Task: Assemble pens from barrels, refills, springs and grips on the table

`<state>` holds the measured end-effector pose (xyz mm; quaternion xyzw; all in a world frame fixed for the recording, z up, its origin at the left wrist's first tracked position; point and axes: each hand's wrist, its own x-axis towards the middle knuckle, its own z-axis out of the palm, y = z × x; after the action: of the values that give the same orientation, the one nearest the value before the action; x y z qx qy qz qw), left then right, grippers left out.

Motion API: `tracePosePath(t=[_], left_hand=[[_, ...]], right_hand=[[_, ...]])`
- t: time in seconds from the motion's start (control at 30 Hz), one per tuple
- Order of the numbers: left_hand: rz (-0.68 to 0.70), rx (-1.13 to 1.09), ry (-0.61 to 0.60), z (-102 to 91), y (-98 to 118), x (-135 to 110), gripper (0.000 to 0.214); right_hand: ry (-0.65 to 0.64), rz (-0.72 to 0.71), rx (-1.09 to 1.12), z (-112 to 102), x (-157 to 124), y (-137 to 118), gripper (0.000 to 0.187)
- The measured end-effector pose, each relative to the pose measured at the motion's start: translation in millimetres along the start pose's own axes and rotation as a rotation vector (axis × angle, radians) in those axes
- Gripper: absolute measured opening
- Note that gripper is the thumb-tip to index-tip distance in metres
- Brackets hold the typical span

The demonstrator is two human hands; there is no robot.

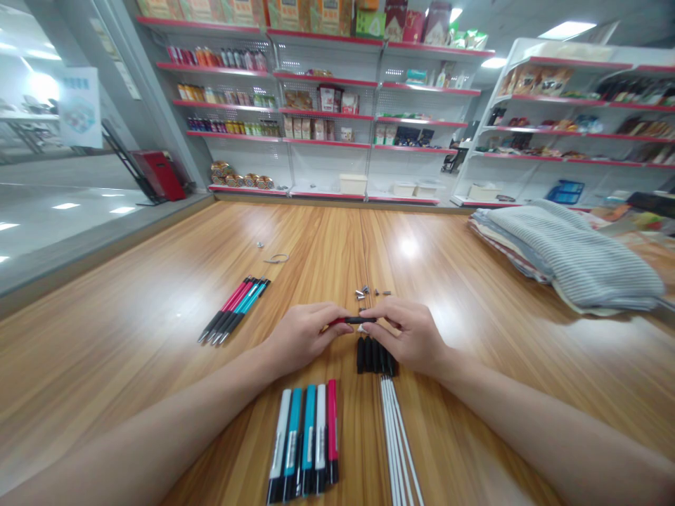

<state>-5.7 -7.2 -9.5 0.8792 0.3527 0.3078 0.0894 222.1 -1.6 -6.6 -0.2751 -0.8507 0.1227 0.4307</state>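
Observation:
My left hand (pixel 301 336) and my right hand (pixel 410 334) meet over the wooden table (pixel 158 337), fingers pinched on one pen (pixel 352 320). Its red barrel sits in the left hand and its black grip section in the right. Just below the right hand lie several black grip pieces (pixel 373 355). Nearer me is a row of white refills (pixel 396 436). Beyond the hands lie small metal tips (pixel 369 291). Several pen barrels in white, teal and red (pixel 306 441) lie in front of my left forearm.
A bundle of finished red and teal pens (pixel 236 310) lies to the left. A small metal ring and wire (pixel 275 258) lie farther back. Folded striped cloths (pixel 569 256) are stacked at the right. Stocked shelves (pixel 327 105) line the back wall.

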Motion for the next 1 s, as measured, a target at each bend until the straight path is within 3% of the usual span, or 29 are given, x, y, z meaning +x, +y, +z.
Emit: tracePosePath(t=[0.13, 0.57, 1.0], left_hand=[[0.011, 0.003, -0.011, -0.7, 0.9, -0.1, 0.02], [0.011, 0.054, -0.049, -1.7, 0.9, -0.5, 0.025], [0.01, 0.055, -0.036, -1.0, 0.5, -0.5, 0.025]], right_hand=[[-0.011, -0.034, -0.014, 2.0, -0.8, 1.7, 0.015], [-0.046, 0.06, -0.072, -0.2, -0.7, -0.4, 0.02], [-0.055, 0.047, -0.12, -2.3, 1.4, -0.1, 0.011]])
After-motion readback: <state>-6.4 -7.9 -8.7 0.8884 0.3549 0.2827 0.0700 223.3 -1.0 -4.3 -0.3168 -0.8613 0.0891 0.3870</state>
